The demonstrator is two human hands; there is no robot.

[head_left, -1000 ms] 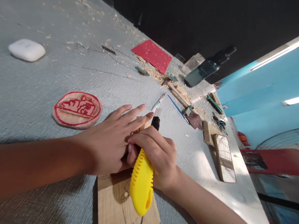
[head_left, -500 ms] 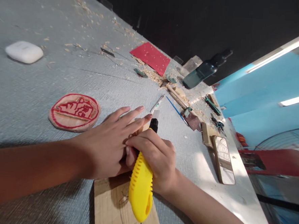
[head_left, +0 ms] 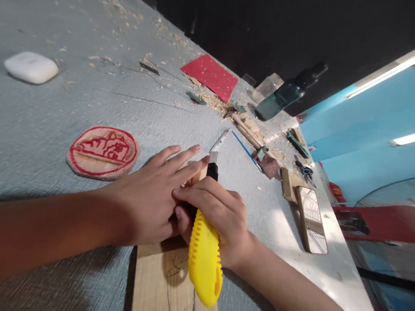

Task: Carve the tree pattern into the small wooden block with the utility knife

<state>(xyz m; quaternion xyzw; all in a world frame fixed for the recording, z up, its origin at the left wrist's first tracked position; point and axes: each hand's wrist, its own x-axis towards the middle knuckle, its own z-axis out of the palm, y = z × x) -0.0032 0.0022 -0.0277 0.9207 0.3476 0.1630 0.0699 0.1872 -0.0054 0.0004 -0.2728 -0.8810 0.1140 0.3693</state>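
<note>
Since the earlier frame the yellow utility knife (head_left: 204, 258) has shifted a little to the right and its rear end hangs lower, while both hands remain at the same place on the wood. The knife lies over the wooden board (head_left: 160, 284), which rests on the grey table (head_left: 36, 131) at the bottom middle of the view. Its black nose and short blade point away from the person, past the far end of the board. The right hand (head_left: 218, 217) is closed firmly around the front part of the yellow handle. The left hand (head_left: 156, 194) lies flat on the board with the fingers stretched forward, pressing it down; it touches the right hand, so the two hands are together.

To the left of the hands lies a round wooden piece with a red drawing (head_left: 102, 151). Farther left is a white case (head_left: 30, 67). Beyond the blade lie a red sheet (head_left: 210, 76), wood shavings (head_left: 214, 102), a dark bottle (head_left: 288, 92) lying tilted and several small tools (head_left: 250, 139). On the right, near the table edge, rests a phone (head_left: 312, 220).
</note>
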